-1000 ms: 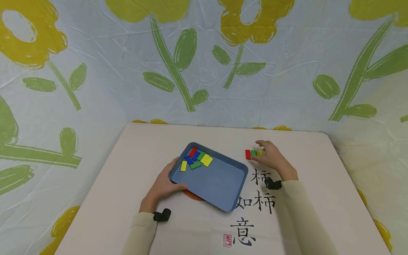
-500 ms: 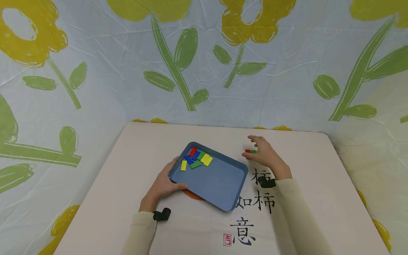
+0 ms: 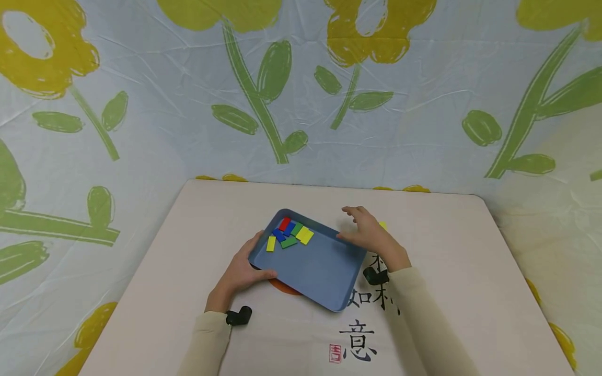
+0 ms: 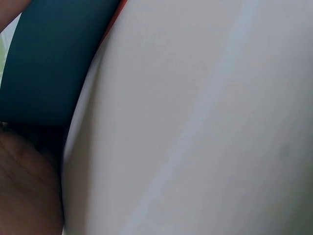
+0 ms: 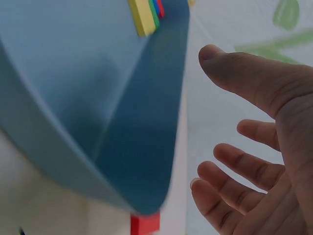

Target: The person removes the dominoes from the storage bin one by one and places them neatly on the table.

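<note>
A shallow blue tray (image 3: 320, 277) lies at an angle on the table. My left hand (image 3: 244, 272) grips its left end, thumb along the near rim; the left wrist view shows the tray's dark outer wall (image 4: 54, 63). Over the tray's far right corner is my right hand (image 3: 369, 233), fingers spread with nothing between them. Grouped at the tray's far left are several small rectangular blocks, among them a red block (image 3: 284, 224), a green block (image 3: 289, 243) and a yellow block (image 3: 271, 244). Behind my right hand another yellow block (image 3: 383, 225) peeks out on the table.
In the right wrist view a red block (image 5: 145, 223) shows outside the tray, below its corner. Black brush characters (image 3: 358, 337) and a red seal print (image 3: 335, 353) mark the pale tabletop (image 3: 470, 292). A flower-printed cloth (image 3: 423, 115) hangs behind the table.
My right hand has moved left, from over the red, green and yellow blocks on the table to the tray's far right corner, now covering the red and green ones. Left hand and tray stay put.
</note>
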Action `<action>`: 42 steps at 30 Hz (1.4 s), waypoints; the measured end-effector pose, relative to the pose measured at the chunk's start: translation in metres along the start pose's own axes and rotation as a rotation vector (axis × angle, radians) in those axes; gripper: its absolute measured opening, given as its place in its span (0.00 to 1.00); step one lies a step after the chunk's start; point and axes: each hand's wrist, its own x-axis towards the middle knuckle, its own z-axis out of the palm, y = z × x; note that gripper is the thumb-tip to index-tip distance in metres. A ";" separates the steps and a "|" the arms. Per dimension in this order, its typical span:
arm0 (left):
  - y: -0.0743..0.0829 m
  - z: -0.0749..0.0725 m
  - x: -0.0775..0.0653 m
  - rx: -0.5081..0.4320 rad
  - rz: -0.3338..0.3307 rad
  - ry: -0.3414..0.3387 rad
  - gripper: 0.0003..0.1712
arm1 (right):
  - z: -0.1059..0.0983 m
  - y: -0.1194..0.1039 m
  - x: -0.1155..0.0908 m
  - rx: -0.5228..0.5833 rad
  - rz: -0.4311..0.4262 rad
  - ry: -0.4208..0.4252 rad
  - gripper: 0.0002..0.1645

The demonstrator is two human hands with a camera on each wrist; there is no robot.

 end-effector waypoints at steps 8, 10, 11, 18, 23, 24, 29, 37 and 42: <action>0.000 0.000 0.000 0.003 0.007 0.003 0.69 | 0.022 -0.019 0.002 0.006 -0.040 -0.012 0.47; 0.000 0.000 0.000 0.003 0.006 0.003 0.69 | 0.026 -0.024 0.002 0.014 -0.054 -0.021 0.46; 0.000 0.000 0.000 0.003 0.007 0.003 0.69 | 0.029 -0.026 0.003 0.013 -0.061 -0.029 0.45; -0.001 -0.001 0.000 0.001 0.009 0.002 0.69 | 0.046 -0.037 0.007 0.016 -0.099 -0.124 0.44; -0.001 -0.001 0.000 0.003 -0.003 0.002 0.69 | 0.059 -0.035 0.014 0.056 -0.093 -0.168 0.40; -0.001 -0.001 -0.001 0.003 -0.004 0.002 0.69 | 0.061 -0.034 0.015 0.062 -0.085 -0.175 0.39; -0.003 0.000 0.000 0.004 -0.001 0.005 0.69 | 0.068 -0.032 0.017 0.048 -0.058 -0.186 0.33; -0.002 0.000 0.001 0.006 0.023 -0.002 0.68 | 0.072 -0.034 0.023 -0.003 -0.050 -0.195 0.35; -0.002 0.000 0.001 0.007 0.014 -0.004 0.68 | 0.074 -0.033 0.028 -0.008 -0.047 -0.195 0.36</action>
